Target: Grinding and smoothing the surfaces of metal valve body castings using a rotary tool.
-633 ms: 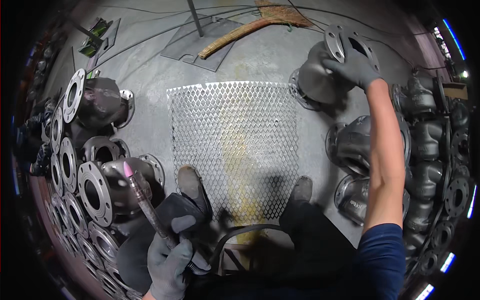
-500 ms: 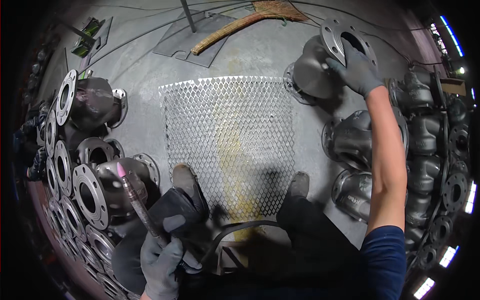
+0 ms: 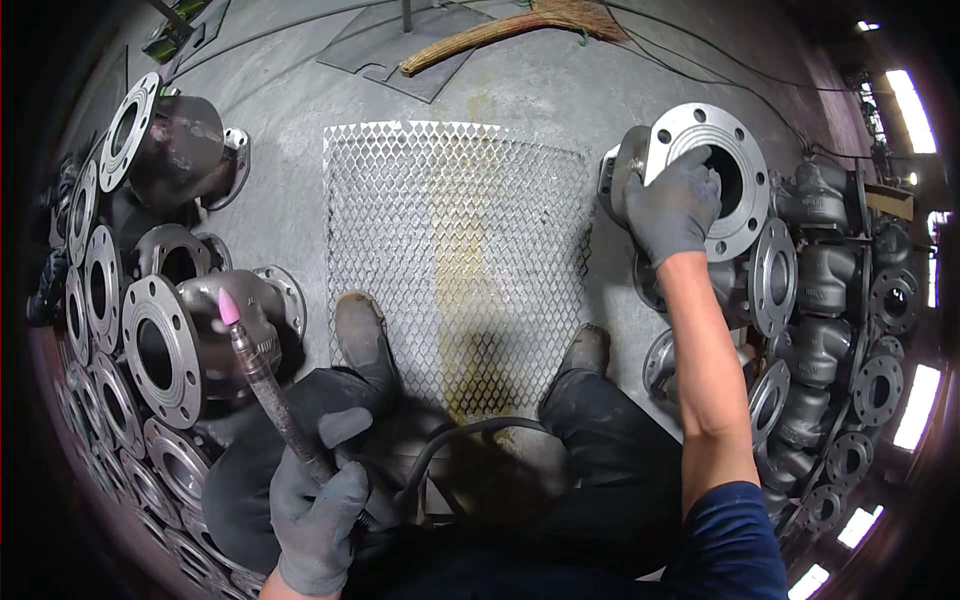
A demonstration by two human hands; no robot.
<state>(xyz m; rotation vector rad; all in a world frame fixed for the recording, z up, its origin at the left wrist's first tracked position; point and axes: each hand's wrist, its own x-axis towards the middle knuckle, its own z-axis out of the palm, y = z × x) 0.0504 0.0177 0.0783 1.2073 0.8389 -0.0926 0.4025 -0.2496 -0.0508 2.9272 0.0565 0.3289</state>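
My left hand (image 3: 318, 510), in a grey glove, is closed round a slim air die grinder (image 3: 270, 400) with a pink cone-shaped grinding stone (image 3: 229, 307) at its tip. The stone points up and away from me, apart from other metal as far as I can tell. At the right, my gloved right hand (image 3: 678, 205) grips a grey cast valve body by its round flange (image 3: 748, 222). Its fingertips hook over the edge of the central bore. The flange, with bolt holes round it, faces up toward me; my hand hides part of the casting behind.
An expanded metal mesh sheet (image 3: 455, 250) lies on the floor between my boots. Flanged castings (image 3: 215, 335) crowd the left side, and more castings (image 3: 825, 285) stand in rows at the right. A straw broom (image 3: 480, 43) lies beyond the mesh. A dark hose (image 3: 470, 428) curves by my legs.
My right hand has drawn the valve body closer and tipped it, so its flange now faces me more fully. My left hand still holds the grinder. The view has shifted slightly.
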